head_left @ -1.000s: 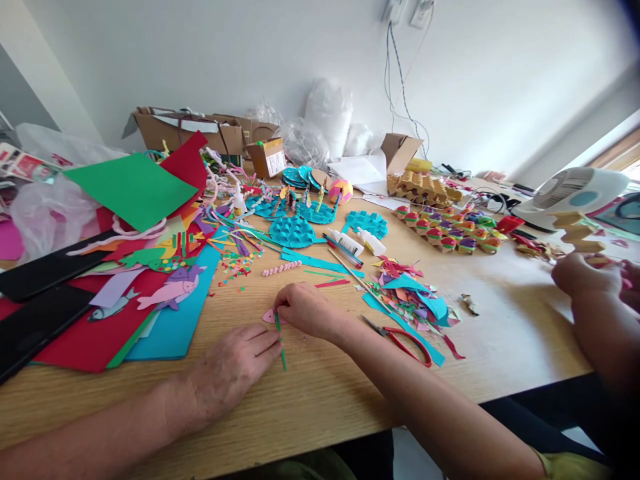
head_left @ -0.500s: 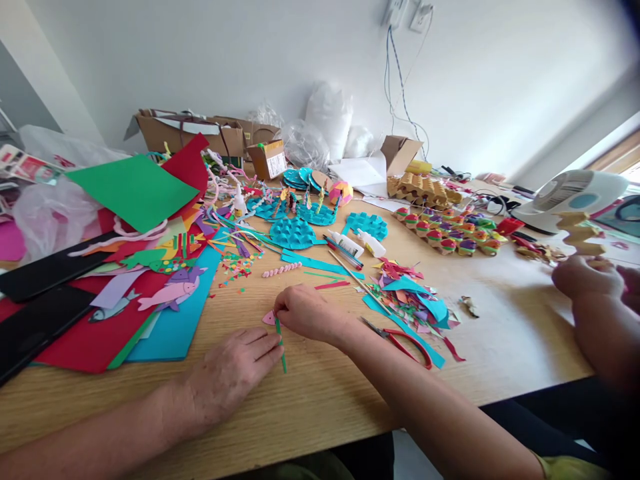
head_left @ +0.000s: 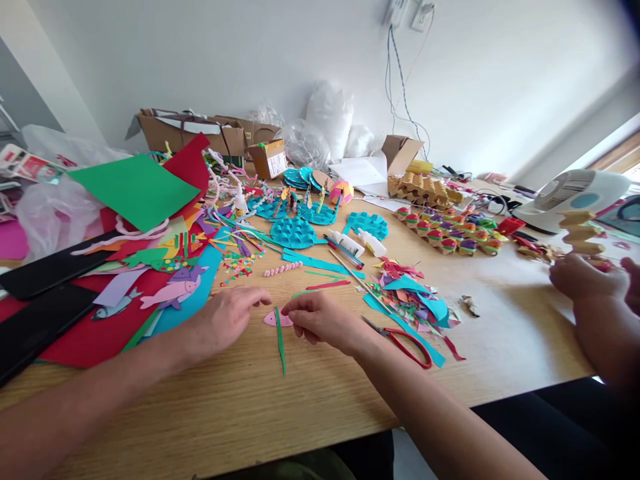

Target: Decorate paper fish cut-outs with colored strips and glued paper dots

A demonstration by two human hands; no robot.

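A pink paper fish (head_left: 271, 319) lies flat on the table, its head pointing left. Across its body runs a thin green paper strip (head_left: 281, 340), whose lower part extends onto the bare wood. My right hand (head_left: 323, 319) is at the fish's right end with fingers stretched out and loosely bent; its fingertips cover the tail part, and I cannot see whether they press on it. On the other side, my left hand (head_left: 230, 319) hovers beside the fish's head, apart from it, fingers bent and holding nothing. Just behind lie a red paper strip (head_left: 329, 285) and a pink twisted piece (head_left: 283, 269).
Red-handled pliers (head_left: 407, 347) lie right of my right forearm, near a heap of paper scraps (head_left: 415, 293). Coloured sheets and paper fish (head_left: 173, 293) cover the left side. Glue bottles (head_left: 371, 243) and blue egg-carton pieces (head_left: 293, 233) stand behind. Another person's hand (head_left: 590, 277) holds carton at right.
My left hand has lifted off the green strip and moved up and left. My right hand has let go of the strip's top and shifted right to the fish's tail end.
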